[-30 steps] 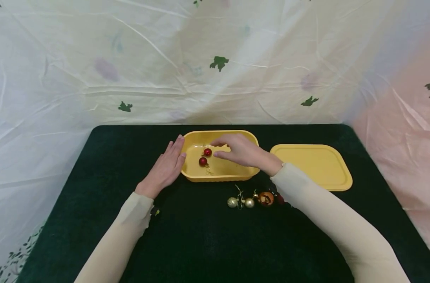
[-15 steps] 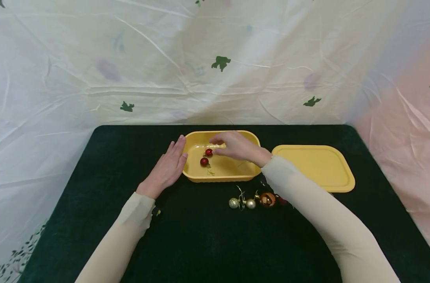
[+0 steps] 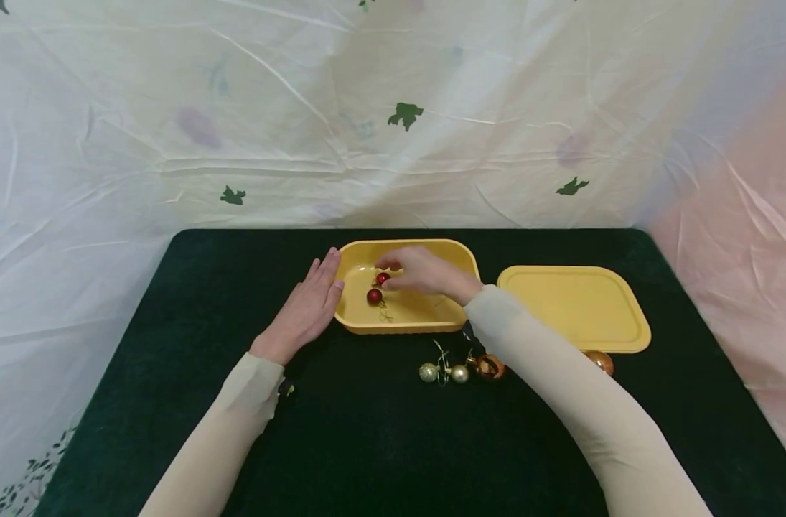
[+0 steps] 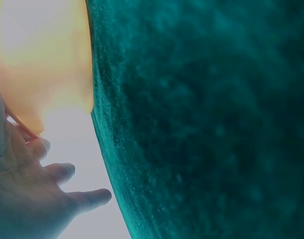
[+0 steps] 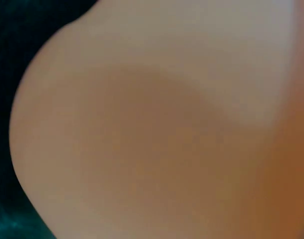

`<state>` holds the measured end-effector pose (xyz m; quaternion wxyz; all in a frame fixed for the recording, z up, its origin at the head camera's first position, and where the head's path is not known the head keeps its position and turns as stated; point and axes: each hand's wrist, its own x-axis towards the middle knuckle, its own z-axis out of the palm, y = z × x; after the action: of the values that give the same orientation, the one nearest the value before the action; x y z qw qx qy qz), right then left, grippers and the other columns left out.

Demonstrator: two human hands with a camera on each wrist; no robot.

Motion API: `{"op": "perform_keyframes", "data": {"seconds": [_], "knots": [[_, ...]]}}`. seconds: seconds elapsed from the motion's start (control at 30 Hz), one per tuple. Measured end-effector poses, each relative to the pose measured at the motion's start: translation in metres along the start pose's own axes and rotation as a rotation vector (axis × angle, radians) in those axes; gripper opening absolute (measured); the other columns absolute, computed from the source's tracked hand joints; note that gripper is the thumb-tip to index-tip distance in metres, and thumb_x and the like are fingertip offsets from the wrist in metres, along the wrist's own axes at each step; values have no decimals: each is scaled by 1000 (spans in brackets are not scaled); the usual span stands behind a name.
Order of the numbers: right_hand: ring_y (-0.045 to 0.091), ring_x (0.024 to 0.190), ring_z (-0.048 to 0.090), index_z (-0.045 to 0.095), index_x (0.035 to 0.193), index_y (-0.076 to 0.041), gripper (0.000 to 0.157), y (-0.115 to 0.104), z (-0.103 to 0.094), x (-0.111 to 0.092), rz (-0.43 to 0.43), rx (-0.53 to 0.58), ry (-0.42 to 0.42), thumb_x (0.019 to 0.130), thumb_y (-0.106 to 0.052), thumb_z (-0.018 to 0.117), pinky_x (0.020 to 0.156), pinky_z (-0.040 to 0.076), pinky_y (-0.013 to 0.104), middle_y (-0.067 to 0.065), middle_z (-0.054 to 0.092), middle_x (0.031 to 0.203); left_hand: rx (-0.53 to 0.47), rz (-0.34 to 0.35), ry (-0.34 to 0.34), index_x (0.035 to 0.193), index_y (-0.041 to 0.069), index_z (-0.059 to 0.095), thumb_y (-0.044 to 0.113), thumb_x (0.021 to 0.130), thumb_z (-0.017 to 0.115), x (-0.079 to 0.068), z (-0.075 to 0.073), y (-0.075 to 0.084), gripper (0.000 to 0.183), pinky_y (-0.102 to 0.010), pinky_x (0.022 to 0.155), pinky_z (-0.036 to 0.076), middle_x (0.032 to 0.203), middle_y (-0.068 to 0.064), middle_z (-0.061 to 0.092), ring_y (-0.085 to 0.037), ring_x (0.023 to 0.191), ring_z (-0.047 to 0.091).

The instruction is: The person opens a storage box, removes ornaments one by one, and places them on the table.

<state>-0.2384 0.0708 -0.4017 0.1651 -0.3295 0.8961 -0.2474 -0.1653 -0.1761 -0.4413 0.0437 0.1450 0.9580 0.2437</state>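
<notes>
In the head view, my left hand (image 3: pixel 304 309) rests with straight fingers against the left end of a yellow plastic box (image 3: pixel 402 328). My right hand (image 3: pixel 421 273) reaches into the box, its curled fingers and thumb around a shiny red bauble (image 3: pixel 382 278); whether they grip it is unclear. Nearer the front of the box lies a second red bauble (image 3: pixel 374 296) with a gold string. The left wrist view has spread fingers of my left hand (image 4: pixel 27 184) beside the glowing box wall (image 4: pixel 67 59). A blurred pale yellow surface fills most of the right wrist view.
A yellow lid (image 3: pixel 576 309) lies flat right of the box. In front of the box sit a glittery gold bauble (image 3: pixel 428 372), a smooth gold bauble (image 3: pixel 459 373) and a copper bauble (image 3: pixel 489 367). Another copper bauble (image 3: pixel 601 361) shows beyond my right sleeve, which hides part of the dark green table.
My right hand has moved left inside the box until its fingers surround the shiny red bauble. Its sleeve shifted too, uncovering a copper bauble by the lid. The left hand stays in place.
</notes>
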Motion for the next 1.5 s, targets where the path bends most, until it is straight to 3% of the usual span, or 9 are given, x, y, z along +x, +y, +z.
{"op": "perform_keyframes", "data": {"seconds": [0.97, 1.23, 1.5], "knots": [[19, 102, 63, 72, 129, -6, 33, 1, 19, 7, 69, -55, 73, 98, -17, 74, 98, 52, 35, 6, 73, 118, -5, -1, 6, 168, 18, 1, 39, 113, 28, -2, 5, 2, 64, -61, 124, 18, 175, -4, 0, -31, 159, 5], [20, 105, 63, 73, 127, -7, 31, 0, 13, 0, 74, -44, 107, 97, -14, 73, 100, 51, 36, 6, 73, 120, 13, -2, 7, 168, 16, 2, 38, 114, 29, 0, 4, 1, 64, -60, 124, 19, 175, -3, 0, -32, 160, 6], [20, 113, 67, 72, 126, -4, 29, -11, -1, -9, 7, -8, 163, 98, -13, 72, 103, 51, 36, 7, 73, 120, 17, 15, 9, 168, 17, 0, 37, 114, 28, -1, -1, -5, 64, -64, 122, 20, 175, -4, 1, -33, 159, 7]]}}
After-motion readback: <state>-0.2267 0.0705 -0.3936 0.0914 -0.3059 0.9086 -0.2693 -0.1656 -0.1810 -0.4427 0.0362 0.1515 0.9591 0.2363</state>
